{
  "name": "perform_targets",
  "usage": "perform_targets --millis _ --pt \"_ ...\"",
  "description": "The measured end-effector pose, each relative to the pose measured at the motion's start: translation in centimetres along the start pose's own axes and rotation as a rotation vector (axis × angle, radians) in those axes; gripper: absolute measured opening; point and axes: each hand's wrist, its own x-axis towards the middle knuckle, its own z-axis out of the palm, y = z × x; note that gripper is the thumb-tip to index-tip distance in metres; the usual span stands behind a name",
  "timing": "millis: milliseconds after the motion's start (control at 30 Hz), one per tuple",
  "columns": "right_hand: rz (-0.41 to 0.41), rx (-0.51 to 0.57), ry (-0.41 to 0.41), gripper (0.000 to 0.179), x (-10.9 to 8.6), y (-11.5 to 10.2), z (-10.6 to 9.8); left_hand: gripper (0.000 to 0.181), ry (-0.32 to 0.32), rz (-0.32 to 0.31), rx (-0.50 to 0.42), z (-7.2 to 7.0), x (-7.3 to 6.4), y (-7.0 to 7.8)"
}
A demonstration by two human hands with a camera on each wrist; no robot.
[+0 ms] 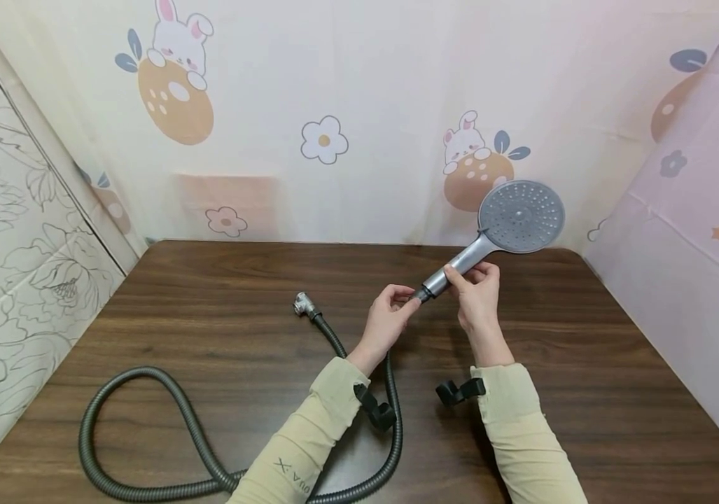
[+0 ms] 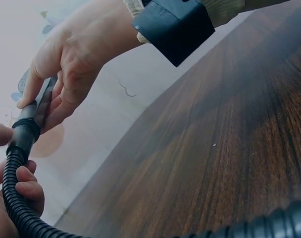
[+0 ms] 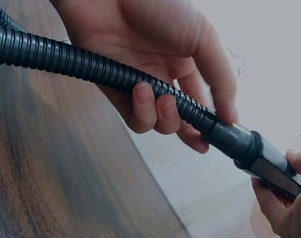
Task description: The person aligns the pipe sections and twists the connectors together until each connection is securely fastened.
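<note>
A grey shower head [image 1: 521,215] with a round face is held up over the table's far right, tilted with its handle [image 1: 469,257] pointing down to the left. My right hand [image 1: 480,297] grips that handle between thumb and fingers. At the handle's lower end, my left hand [image 1: 387,318] pinches the dark hose connector [image 3: 228,139], which meets the handle in the right wrist view. The fingers [image 3: 143,101] of the left hand curl around the black ribbed hose [image 3: 86,64] just below the connector.
The hose [image 1: 395,420] drops from the left hand and loops across the brown wooden table [image 1: 239,392] to the left. Its other end, a chrome fitting [image 1: 304,304], lies left of the left hand. A patterned curtain [image 1: 372,84] hangs behind the table.
</note>
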Motion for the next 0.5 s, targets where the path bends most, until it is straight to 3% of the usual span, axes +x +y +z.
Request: perform_targets --millis 200,500 --pt "0.005 0.006 -0.001 0.039 -0.05 -0.04 -0.01 0.021 0.013 -0.036 -0.026 0.05 -0.12 0.01" --pt "-0.001 0.001 -0.008 0.04 -0.08 -0.11 -0.02 0.019 -0.007 -0.037 -0.044 0.06 -0.24 0.2"
